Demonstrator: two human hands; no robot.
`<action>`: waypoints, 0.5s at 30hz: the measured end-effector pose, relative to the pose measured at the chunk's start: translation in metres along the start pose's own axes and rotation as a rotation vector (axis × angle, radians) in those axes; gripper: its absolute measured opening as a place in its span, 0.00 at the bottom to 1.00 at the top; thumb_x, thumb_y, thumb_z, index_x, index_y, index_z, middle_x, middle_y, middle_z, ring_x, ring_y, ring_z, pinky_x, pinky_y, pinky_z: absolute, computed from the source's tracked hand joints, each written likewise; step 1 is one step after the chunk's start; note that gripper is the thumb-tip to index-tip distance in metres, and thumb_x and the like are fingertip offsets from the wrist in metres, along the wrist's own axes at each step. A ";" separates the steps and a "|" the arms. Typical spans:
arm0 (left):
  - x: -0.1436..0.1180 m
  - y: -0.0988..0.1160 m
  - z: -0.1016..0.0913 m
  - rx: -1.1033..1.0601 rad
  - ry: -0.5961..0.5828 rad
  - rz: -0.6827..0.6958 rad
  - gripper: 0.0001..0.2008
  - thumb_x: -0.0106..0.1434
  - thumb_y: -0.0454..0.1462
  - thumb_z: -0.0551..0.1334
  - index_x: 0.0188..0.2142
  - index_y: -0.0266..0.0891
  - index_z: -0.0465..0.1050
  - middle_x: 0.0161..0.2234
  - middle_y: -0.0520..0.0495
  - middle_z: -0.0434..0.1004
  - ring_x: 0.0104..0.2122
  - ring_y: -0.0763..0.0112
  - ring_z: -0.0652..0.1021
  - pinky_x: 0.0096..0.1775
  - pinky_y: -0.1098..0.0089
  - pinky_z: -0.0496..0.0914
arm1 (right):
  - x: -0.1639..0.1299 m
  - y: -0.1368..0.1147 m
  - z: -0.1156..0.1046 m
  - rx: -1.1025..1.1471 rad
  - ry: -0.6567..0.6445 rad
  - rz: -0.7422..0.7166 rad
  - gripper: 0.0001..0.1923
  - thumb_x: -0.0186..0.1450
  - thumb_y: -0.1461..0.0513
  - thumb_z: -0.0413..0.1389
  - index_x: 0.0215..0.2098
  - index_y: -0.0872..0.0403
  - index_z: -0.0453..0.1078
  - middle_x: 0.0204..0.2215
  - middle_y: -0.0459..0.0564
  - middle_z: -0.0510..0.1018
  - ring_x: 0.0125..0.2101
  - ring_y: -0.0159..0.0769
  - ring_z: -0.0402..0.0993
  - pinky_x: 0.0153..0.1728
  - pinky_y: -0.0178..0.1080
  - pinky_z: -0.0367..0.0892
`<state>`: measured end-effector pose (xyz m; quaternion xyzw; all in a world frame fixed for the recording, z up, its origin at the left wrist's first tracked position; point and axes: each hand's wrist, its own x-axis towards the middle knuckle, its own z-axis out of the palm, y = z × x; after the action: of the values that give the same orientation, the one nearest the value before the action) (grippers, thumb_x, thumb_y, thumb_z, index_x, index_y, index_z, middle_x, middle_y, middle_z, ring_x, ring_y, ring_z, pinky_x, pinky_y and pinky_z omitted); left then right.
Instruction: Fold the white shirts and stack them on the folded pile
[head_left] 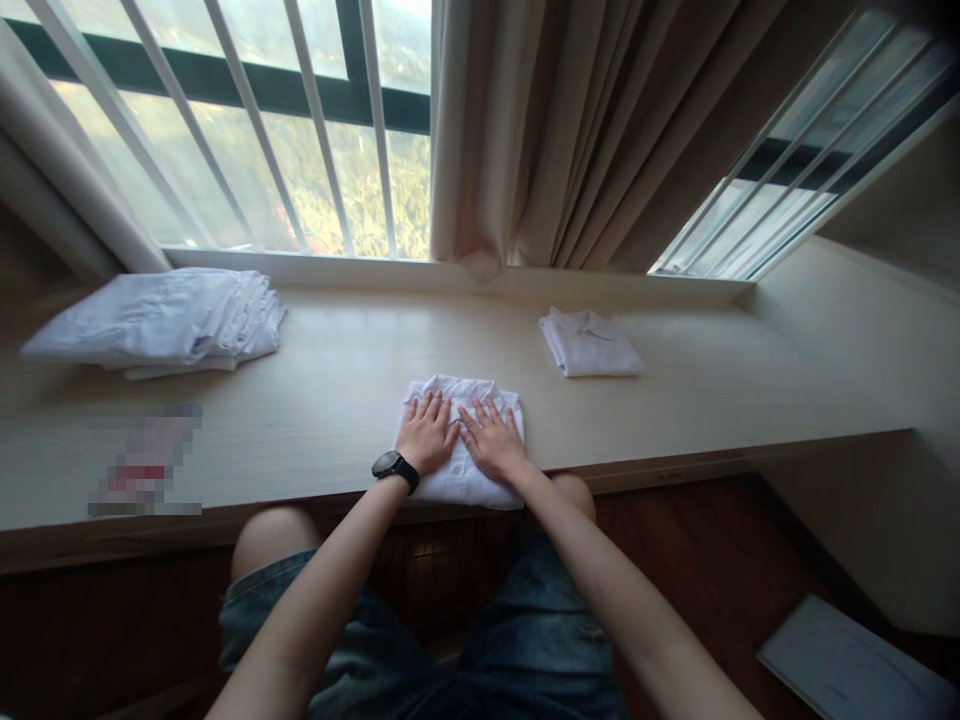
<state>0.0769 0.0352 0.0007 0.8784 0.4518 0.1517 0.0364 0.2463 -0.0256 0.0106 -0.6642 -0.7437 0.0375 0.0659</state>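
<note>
Head view: left hand (427, 433) and right hand (491, 437), fingers spread flat, press side by side on a folded white shirt (463, 440) at frame centre, near the ledge's (337, 390) front edge. Stack of white garments (161, 322) upper left; second folded shirt (590, 342) right of centre, beneath the curtain (570, 130).

On my bench (315, 400), a stack of white garments (161, 322) sits far to my left, and one folded white shirt (590, 342) lies off to my right near the window ledge. Beige curtains (570, 130) hang behind; a blurred patch (145, 460) sits front left.
</note>
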 end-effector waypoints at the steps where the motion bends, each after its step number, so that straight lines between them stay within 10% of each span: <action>1: 0.000 0.000 0.000 0.002 -0.001 0.002 0.33 0.72 0.50 0.44 0.68 0.33 0.58 0.70 0.37 0.53 0.71 0.54 0.51 0.69 0.51 0.43 | 0.000 0.000 0.000 0.001 0.001 0.002 0.29 0.75 0.48 0.38 0.73 0.40 0.47 0.72 0.48 0.48 0.71 0.49 0.40 0.67 0.62 0.35; 15: -0.003 0.000 -0.001 0.029 0.051 -0.090 0.38 0.69 0.55 0.48 0.67 0.29 0.59 0.70 0.32 0.50 0.70 0.47 0.51 0.69 0.49 0.42 | 0.041 0.027 0.006 0.051 0.010 0.223 0.34 0.75 0.47 0.36 0.72 0.55 0.50 0.72 0.56 0.49 0.71 0.47 0.43 0.68 0.53 0.37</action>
<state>0.0750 0.0331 0.0007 0.8534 0.4938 0.1657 0.0191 0.2673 0.0180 0.0032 -0.7410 -0.6638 0.0599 0.0820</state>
